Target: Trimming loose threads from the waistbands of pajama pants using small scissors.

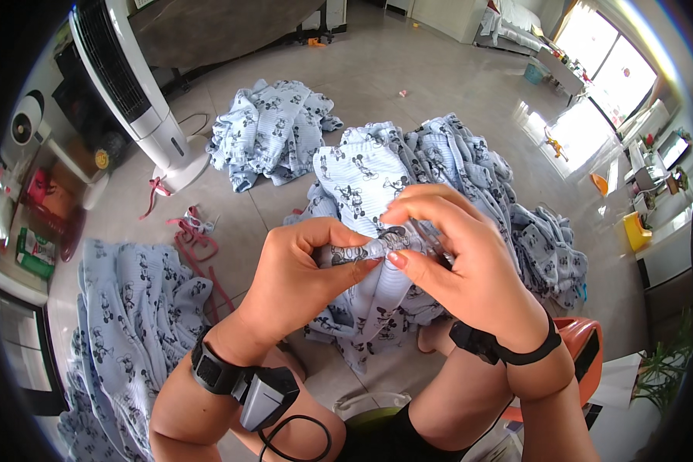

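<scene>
My left hand [303,268] pinches the gathered edge of a light blue garment [352,185] between thumb and index finger. The ribbed cloth bears a black cartoon-mouse print. Close beside it, my right hand [462,254] is curled, its thumb tip at the same edge. A small metal tool [437,243], apparently thread snips, sits inside the right hand; fingers hide most of it. The garment is draped over a heap of like garments [456,156] in front of me.
More printed garments lie in a pile [271,133] further off and a stack [144,306] at left. Red fabric strips [196,239] are on the tiled floor. A white tower fan [144,110] stands far left. An orange stool [583,352] is by my right arm.
</scene>
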Action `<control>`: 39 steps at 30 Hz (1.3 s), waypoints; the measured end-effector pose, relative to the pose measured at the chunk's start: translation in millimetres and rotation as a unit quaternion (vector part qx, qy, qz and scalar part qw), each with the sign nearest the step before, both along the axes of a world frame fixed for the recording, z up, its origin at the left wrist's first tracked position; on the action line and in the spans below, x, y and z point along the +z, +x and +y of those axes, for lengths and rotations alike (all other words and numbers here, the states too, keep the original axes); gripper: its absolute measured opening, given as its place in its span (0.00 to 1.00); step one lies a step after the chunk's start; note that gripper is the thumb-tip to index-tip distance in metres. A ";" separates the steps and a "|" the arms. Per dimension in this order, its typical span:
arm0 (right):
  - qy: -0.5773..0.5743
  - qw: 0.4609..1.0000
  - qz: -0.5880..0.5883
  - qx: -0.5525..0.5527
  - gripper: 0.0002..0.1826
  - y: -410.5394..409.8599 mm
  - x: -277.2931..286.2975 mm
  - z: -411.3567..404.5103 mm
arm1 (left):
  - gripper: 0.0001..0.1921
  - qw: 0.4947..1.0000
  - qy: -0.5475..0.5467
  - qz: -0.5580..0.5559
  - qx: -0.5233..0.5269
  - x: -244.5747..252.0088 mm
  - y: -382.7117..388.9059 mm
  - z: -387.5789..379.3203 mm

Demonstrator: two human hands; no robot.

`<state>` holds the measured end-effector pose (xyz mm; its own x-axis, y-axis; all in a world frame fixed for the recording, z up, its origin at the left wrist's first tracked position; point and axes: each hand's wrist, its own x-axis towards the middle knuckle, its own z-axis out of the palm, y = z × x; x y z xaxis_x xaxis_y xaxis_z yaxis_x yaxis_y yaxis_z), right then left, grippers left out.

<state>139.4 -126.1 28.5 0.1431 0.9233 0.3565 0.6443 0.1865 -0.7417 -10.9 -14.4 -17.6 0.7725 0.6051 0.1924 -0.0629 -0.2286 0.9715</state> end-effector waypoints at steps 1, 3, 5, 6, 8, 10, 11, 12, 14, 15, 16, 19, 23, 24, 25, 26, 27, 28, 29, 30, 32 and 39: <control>-0.002 0.999 0.033 -0.010 0.12 1.3 -3.1 1.8 | 0.07 1.000 0.001 0.000 -0.002 1.0 1.1 -0.5; -0.012 0.998 0.059 0.020 0.14 9.7 -9.1 3.3 | 0.08 1.000 0.001 -0.001 -0.009 3.7 2.8 -1.8; -0.083 0.994 0.057 0.035 0.15 14.8 -7.8 3.1 | 0.10 1.000 0.007 0.010 -0.007 2.0 3.3 1.4; -0.097 0.991 0.088 0.023 0.15 13.8 -3.4 1.7 | 0.11 1.000 0.014 0.019 -0.004 1.5 3.5 3.7; -0.103 0.989 0.106 0.009 0.15 17.9 0.7 -2.0 | 0.12 1.000 -0.014 0.017 -0.010 2.3 4.6 7.6; -0.110 0.986 0.125 0.002 0.15 21.9 6.6 -4.1 | 0.16 0.998 -0.058 0.004 -0.023 2.2 4.5 8.9; -0.108 0.986 0.129 0.000 0.15 24.0 5.8 -4.0 | 0.16 0.998 -0.056 0.009 -0.025 1.7 4.7 8.7; -0.098 0.986 0.132 0.010 0.15 26.3 4.3 -4.1 | 0.17 0.998 -0.049 -0.022 -0.035 1.1 5.2 8.2; -0.115 0.985 0.128 0.015 0.14 28.7 10.9 -4.3 | 0.18 0.997 -0.041 -0.048 -0.046 1.0 5.3 8.1; -0.114 0.985 0.131 0.011 0.14 29.6 13.2 -4.8 | 0.18 0.997 -0.037 -0.047 -0.050 0.9 5.4 9.2; -0.138 0.978 0.159 0.006 0.14 30.2 14.7 -5.2 | 0.18 0.997 -0.034 -0.046 -0.053 1.2 4.9 10.3; -0.163 0.965 0.206 -0.002 0.13 29.7 14.5 -6.9 | 0.18 0.999 0.014 -0.006 -0.043 2.0 1.4 12.4; -0.165 0.960 0.225 -0.016 0.15 29.1 15.1 -8.3 | 0.18 0.995 0.029 -0.068 -0.064 -2.4 1.0 13.9; -0.179 0.957 0.229 -0.026 0.16 28.7 17.5 -9.1 | 0.17 0.996 0.014 -0.065 -0.059 -1.4 -0.2 12.6; -0.179 0.957 0.227 -0.025 0.16 28.1 17.4 -9.3 | 0.17 0.996 0.007 -0.065 -0.055 0.1 -1.2 12.2; -0.171 0.957 0.233 -0.029 0.15 27.3 16.6 -9.5 | 0.17 0.997 0.000 -0.063 -0.052 1.9 -2.3 12.1; -0.164 0.957 0.237 -0.031 0.15 26.6 15.8 -9.4 | 0.17 0.997 0.019 -0.047 -0.053 2.8 -4.3 12.7; -0.165 0.957 0.235 -0.029 0.15 26.6 17.4 -10.1 | 0.16 0.997 0.038 -0.030 -0.054 3.8 -5.6 12.9; -0.176 0.954 0.242 -0.027 0.14 26.9 20.7 -11.5 | 0.16 0.997 0.037 -0.031 -0.051 4.6 -5.6 12.5; -0.187 0.950 0.248 -0.026 0.13 26.8 23.3 -12.6 | 0.15 0.997 0.064 -0.024 -0.048 5.1 -5.0 12.3; -0.182 0.952 0.244 -0.030 0.12 25.3 25.3 -13.5 | 0.15 0.995 0.090 -0.017 -0.042 6.6 -3.9 10.7; -0.172 0.953 0.247 -0.032 0.11 22.4 22.8 -12.3 | 0.11 0.989 0.143 -0.045 -0.011 7.9 -0.4 7.2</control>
<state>161.8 -138.4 51.2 0.2751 0.9571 -0.0907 0.2024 -0.1499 -0.9678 -11.3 -7.1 -9.7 0.7561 0.4997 0.4227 -0.1545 -0.4913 0.8572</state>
